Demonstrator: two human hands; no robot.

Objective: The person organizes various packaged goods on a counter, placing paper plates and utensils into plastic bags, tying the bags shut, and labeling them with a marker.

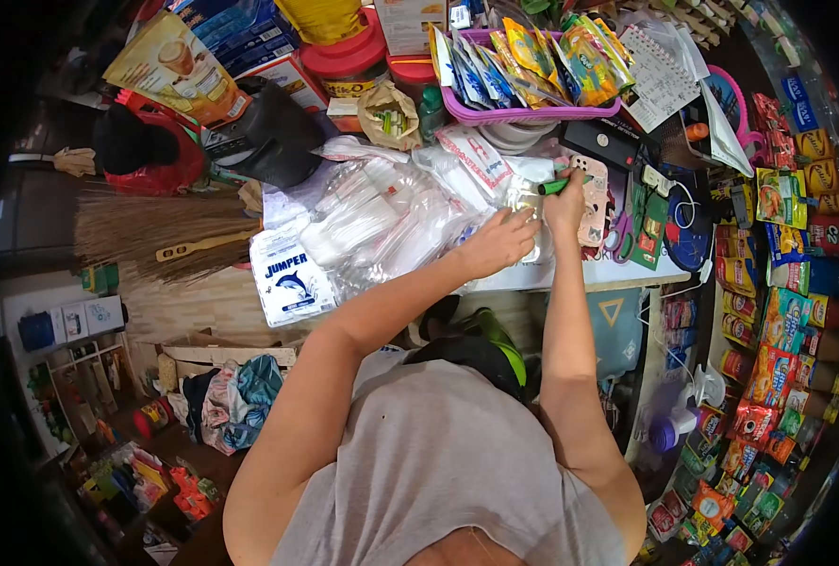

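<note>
My right hand is closed around a green marker pen, which points left above the table. My left hand rests with spread fingers on clear plastic packaging just beside it. Right of my right hand lies a phone in a pink patterned case. Left of my hands is a heap of clear and white plastic bags, with a white bag printed with a blue dolphin at the table's left end.
A purple basket of sachets stands at the back. Purple scissors, a black money detector and a white power strip lie to the right. A twig broom is at the left. Hanging snack packs line the right side.
</note>
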